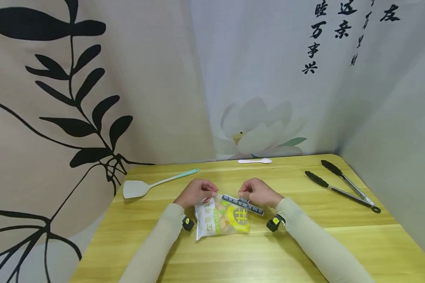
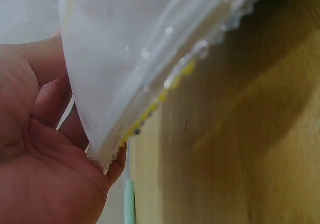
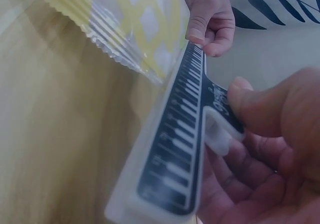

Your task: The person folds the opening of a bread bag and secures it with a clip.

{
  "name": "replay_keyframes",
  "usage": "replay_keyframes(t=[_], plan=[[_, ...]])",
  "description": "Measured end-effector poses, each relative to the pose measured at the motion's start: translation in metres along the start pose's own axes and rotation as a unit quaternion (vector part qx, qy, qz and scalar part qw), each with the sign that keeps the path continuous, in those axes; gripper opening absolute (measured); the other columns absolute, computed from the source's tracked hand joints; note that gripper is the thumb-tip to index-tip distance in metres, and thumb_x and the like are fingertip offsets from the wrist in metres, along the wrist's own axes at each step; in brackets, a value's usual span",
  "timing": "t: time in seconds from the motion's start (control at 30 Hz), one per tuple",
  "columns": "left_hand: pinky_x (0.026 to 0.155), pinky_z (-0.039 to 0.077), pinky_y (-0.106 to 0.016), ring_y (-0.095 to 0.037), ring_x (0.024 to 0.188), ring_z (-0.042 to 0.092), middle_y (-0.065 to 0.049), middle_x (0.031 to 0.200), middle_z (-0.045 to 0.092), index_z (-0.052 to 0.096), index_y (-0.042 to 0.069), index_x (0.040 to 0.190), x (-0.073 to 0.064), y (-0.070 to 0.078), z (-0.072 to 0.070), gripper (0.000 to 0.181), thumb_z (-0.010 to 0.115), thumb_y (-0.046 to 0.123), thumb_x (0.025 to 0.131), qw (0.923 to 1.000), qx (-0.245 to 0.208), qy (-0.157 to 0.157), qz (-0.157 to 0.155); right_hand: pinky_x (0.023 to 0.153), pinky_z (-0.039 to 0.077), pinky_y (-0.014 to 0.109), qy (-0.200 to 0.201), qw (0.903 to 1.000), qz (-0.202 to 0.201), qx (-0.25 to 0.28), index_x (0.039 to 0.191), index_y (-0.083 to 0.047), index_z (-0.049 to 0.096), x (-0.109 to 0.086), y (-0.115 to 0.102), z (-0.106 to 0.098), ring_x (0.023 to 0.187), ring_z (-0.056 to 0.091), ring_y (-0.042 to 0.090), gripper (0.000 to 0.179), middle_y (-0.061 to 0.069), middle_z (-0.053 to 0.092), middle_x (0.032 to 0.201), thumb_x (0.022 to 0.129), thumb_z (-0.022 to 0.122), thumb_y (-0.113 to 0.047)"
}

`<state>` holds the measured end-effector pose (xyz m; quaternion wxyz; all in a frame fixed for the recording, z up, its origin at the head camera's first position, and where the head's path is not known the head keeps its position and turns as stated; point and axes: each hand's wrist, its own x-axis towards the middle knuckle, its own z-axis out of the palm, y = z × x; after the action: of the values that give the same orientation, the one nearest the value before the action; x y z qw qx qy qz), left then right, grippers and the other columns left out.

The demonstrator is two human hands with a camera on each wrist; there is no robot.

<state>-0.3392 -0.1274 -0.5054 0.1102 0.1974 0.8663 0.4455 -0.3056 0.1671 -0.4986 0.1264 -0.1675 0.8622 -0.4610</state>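
A plastic food bag (image 1: 219, 220) with white, green and yellow print is held up over the wooden table. My left hand (image 1: 196, 192) pinches its top edge at the left corner; the left wrist view has the white bag (image 2: 110, 48) running up from the fingers. With thumb and fingers, my right hand (image 1: 260, 192) grips the handle of a bag clip (image 1: 242, 204) patterned like piano keys. The clip lies slantwise along the bag's top edge, its near end sticking out past the right side. In the right wrist view the clip's bar (image 3: 175, 154) reaches toward the left fingertips.
A spatula (image 1: 136, 188) with a pale blade and mint handle lies at the left. Behind the hands, a small pink spoon (image 1: 255, 161) is near the back edge. Black-tipped tongs (image 1: 343, 186) lie spread at the right. Printed curtains hang behind the table (image 1: 212, 259).
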Motion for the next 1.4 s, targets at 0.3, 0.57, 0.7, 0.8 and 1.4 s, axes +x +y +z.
replay_keyframes(t=[0.3, 0.57, 0.7, 0.8, 1.4], plan=[[0.084, 0.055, -0.028, -0.009, 0.089, 0.069, 0.006, 0.096, 0.078, 0.081, 0.017, 0.106, 0.029, 0.018, 0.022, 0.011, 0.080, 0.022, 0.096, 0.9980, -0.004, -0.052, 0.037, 0.069, 0.060, 0.033, 0.030, 0.9989, 0.034, 0.012, 0.098, -0.005, 0.073, -0.028, 0.014, -0.020, 0.079, 0.063, 0.018, 0.011, 0.006, 0.069, 0.088, 0.104, 0.067, -0.011], [0.089, 0.055, -0.033, -0.012, 0.091, 0.070, 0.006, 0.098, 0.078, 0.080, 0.010, 0.111, 0.025, 0.017, 0.013, 0.017, 0.079, 0.019, 0.097, 0.9988, 0.001, -0.043, 0.025, 0.070, 0.060, 0.034, 0.024, 0.9996, 0.015, 0.000, 0.099, -0.005, 0.074, -0.019, 0.009, -0.016, 0.080, 0.064, 0.017, 0.010, 0.005, 0.070, 0.090, 0.103, 0.068, -0.013], [0.088, 0.055, -0.032, -0.012, 0.090, 0.070, 0.005, 0.096, 0.077, 0.080, 0.012, 0.109, 0.021, 0.014, 0.007, 0.015, 0.079, 0.020, 0.097, 0.9991, 0.000, -0.033, 0.025, 0.071, 0.060, 0.034, 0.020, 0.9996, 0.018, -0.002, 0.100, -0.005, 0.074, -0.014, 0.001, -0.015, 0.081, 0.064, 0.018, 0.009, 0.006, 0.071, 0.091, 0.103, 0.068, -0.012], [0.086, 0.055, -0.032, -0.013, 0.089, 0.069, 0.005, 0.095, 0.076, 0.080, 0.012, 0.108, 0.018, 0.010, 0.004, 0.014, 0.079, 0.019, 0.096, 0.9994, -0.003, -0.028, 0.021, 0.073, 0.060, 0.035, 0.011, 0.9997, 0.019, 0.006, 0.101, -0.004, 0.074, -0.011, -0.003, -0.012, 0.082, 0.064, 0.019, 0.010, 0.007, 0.071, 0.093, 0.103, 0.068, -0.012], [0.092, 0.054, -0.036, -0.014, 0.098, 0.066, 0.005, 0.105, 0.076, 0.079, 0.014, 0.114, -0.008, -0.007, -0.014, 0.026, 0.080, 0.033, 0.096, 0.9997, -0.012, -0.019, -0.014, 0.071, 0.060, 0.034, -0.018, 0.9997, 0.013, 0.007, 0.111, 0.000, 0.074, 0.001, -0.007, 0.002, 0.083, 0.065, 0.017, 0.019, 0.006, 0.073, 0.098, 0.103, 0.068, -0.016]])
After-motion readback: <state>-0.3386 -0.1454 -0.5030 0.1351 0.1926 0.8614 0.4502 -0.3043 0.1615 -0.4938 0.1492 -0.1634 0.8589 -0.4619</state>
